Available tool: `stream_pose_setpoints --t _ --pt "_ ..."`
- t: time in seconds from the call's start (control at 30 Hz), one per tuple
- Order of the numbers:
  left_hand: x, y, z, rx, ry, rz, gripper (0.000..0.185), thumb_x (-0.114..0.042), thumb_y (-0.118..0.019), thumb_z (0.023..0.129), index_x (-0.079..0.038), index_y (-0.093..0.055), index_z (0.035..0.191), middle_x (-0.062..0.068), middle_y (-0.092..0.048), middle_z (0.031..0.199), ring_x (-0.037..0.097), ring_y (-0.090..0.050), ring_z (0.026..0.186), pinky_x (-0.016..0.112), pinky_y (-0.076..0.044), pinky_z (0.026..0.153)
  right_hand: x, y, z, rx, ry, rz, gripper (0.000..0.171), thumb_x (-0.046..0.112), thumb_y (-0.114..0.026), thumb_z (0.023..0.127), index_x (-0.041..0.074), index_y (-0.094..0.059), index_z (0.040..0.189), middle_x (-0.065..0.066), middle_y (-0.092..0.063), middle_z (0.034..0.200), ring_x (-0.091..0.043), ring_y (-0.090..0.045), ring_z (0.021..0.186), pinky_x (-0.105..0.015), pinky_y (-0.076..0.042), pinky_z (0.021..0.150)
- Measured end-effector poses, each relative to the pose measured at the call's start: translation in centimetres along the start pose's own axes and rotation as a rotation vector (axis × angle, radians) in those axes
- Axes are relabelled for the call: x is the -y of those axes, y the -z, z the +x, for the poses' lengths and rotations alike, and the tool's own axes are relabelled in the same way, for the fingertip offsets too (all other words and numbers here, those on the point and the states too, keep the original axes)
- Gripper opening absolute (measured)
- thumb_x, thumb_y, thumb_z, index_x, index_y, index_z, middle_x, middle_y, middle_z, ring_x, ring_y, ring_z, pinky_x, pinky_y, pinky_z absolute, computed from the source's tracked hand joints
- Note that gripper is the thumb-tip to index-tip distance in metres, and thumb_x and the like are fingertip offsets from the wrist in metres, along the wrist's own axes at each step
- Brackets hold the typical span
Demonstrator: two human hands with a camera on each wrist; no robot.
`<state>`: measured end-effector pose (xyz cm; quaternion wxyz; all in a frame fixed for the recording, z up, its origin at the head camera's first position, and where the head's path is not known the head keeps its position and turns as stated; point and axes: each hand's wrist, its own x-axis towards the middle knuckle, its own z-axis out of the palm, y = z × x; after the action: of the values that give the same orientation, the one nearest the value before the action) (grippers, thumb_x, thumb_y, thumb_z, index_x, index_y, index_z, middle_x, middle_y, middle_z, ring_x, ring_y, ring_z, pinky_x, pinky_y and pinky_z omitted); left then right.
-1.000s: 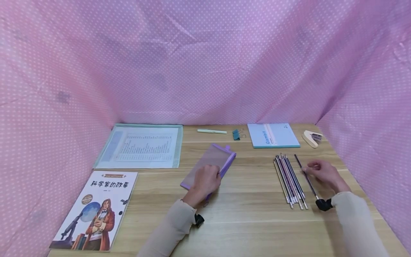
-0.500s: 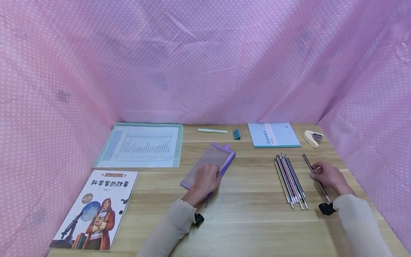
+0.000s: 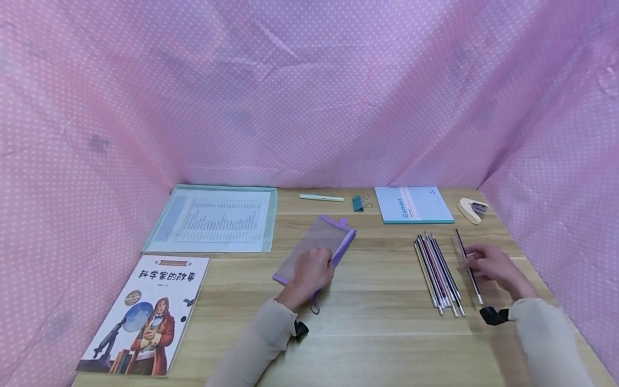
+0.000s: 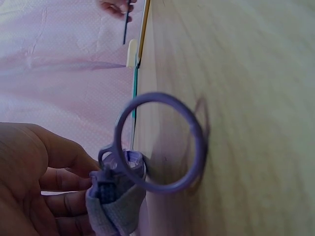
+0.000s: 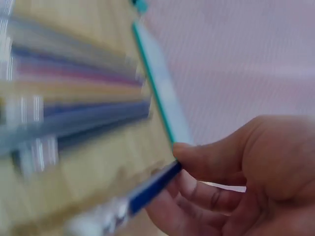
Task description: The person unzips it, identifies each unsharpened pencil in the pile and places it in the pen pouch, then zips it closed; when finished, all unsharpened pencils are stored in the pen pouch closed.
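Observation:
My right hand (image 3: 493,267) pinches one dark pencil (image 3: 468,266) between thumb and fingers; in the right wrist view its blue body and pale eraser end show, blurred. Just left of it lies a bundle of several pencils (image 3: 437,274) side by side, eraser ends toward me. At mid-table my left hand (image 3: 313,273) grips the right edge of a purple mesh zip pouch (image 3: 316,236), which lies slanted on the wood. A purple ring (image 4: 197,147) on the zipper end sticks out below that hand, large in the left wrist view.
On the left are a clear document folder (image 3: 213,220) and a book (image 3: 145,317). Along the back lie a light green pen (image 3: 321,198), a teal binder clip (image 3: 358,203), a blue notebook (image 3: 413,205) and a cream stapler (image 3: 470,210). Pink dotted cloth (image 3: 309,107) walls the table.
My right hand has shifted a little right with the pencil, away from the bundle, and the pencil has turned slightly. The left hand stays on the pouch; its ring swings into view.

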<state>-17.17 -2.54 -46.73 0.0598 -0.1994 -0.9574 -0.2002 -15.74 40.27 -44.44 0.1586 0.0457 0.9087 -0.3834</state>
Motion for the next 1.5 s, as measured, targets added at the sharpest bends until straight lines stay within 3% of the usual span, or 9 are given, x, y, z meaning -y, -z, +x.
stream_pose_setpoints --t 0.17,0.33,0.5,0.63,0.83,1.1,1.37,1.5 --pt "0.1 0.0 0.0 0.004 0.001 -0.002 0.020 -0.010 -0.069 0.083 -0.011 -0.060 0.065 0.000 -0.059 0.060 0.011 -0.047 0.051 0.023 -0.036 0.046 3.9 -3.5 -0.2 0.097 0.083 0.159 0.053 0.009 -0.055 0.099 -0.020 -0.036 0.139 -0.025 -0.066 0.106 -0.011 -0.066 0.078 -0.036 -0.061 0.066" --pt "0.2 0.0 0.1 0.012 0.009 -0.011 0.020 -0.009 -0.068 0.083 -0.011 -0.060 0.066 0.000 -0.059 0.060 0.011 -0.046 0.051 0.023 -0.035 0.044 7.5 -8.6 0.6 0.225 0.173 0.218 0.050 0.009 -0.061 0.096 -0.015 -0.046 0.137 -0.025 -0.065 0.105 -0.011 -0.061 0.073 -0.033 -0.058 0.060" --pt "0.1 -0.1 0.1 0.024 0.015 -0.038 0.018 -0.008 -0.069 0.083 -0.010 -0.062 0.067 -0.001 -0.058 0.060 0.009 -0.046 0.050 0.021 -0.035 0.044 10.5 -13.4 1.8 0.335 0.136 0.274 0.049 0.015 -0.062 0.097 -0.009 -0.050 0.137 -0.016 -0.067 0.102 -0.013 -0.062 0.074 -0.029 -0.057 0.062" --pt "0.0 -0.1 0.1 0.030 0.021 -0.035 0.017 -0.008 -0.069 0.083 -0.010 -0.062 0.068 -0.001 -0.058 0.060 0.009 -0.046 0.050 0.021 -0.035 0.043 12.4 -16.0 2.7 0.355 0.080 0.378 0.049 0.013 -0.059 0.097 -0.009 -0.047 0.140 -0.012 -0.068 0.100 -0.013 -0.065 0.074 -0.028 -0.058 0.064" --pt "-0.1 0.1 0.1 0.027 0.031 -0.034 0.015 -0.010 -0.069 0.083 -0.011 -0.063 0.069 0.000 -0.060 0.061 0.011 -0.047 0.050 0.023 -0.036 0.044 14.4 -18.6 3.9 0.280 -0.001 0.610 0.048 0.009 -0.055 0.099 -0.009 -0.043 0.142 -0.010 -0.068 0.103 -0.012 -0.069 0.080 -0.029 -0.061 0.072" --pt "-0.3 0.3 0.1 0.045 0.055 -0.058 0.014 -0.013 -0.070 0.085 -0.011 -0.064 0.072 -0.001 -0.057 0.062 0.012 -0.047 0.052 0.024 -0.035 0.046 16.6 -20.8 4.4 0.116 -0.054 0.768 0.042 0.001 -0.051 0.099 -0.012 -0.045 0.138 -0.008 -0.067 0.097 -0.010 -0.068 0.075 -0.026 -0.061 0.070" --pt "-0.3 0.1 0.1 0.019 0.054 -0.069 0.016 -0.011 -0.069 0.083 -0.011 -0.061 0.070 0.000 -0.058 0.063 0.013 -0.050 0.054 0.025 -0.037 0.048 17.9 -21.8 4.4 0.046 -0.082 0.776 0.045 -0.007 -0.046 0.097 -0.008 -0.044 0.142 -0.016 -0.061 0.112 -0.012 -0.063 0.081 -0.026 -0.061 0.070" --pt "-0.3 0.1 0.1 0.011 0.061 -0.089 0.018 -0.010 -0.068 0.083 -0.011 -0.059 0.068 0.001 -0.058 0.063 0.013 -0.050 0.054 0.026 -0.037 0.048 18.1 -22.1 4.4 0.014 -0.068 0.752 0.047 -0.012 -0.048 0.093 -0.010 -0.045 0.139 -0.015 -0.064 0.104 -0.012 -0.062 0.079 -0.025 -0.059 0.068"
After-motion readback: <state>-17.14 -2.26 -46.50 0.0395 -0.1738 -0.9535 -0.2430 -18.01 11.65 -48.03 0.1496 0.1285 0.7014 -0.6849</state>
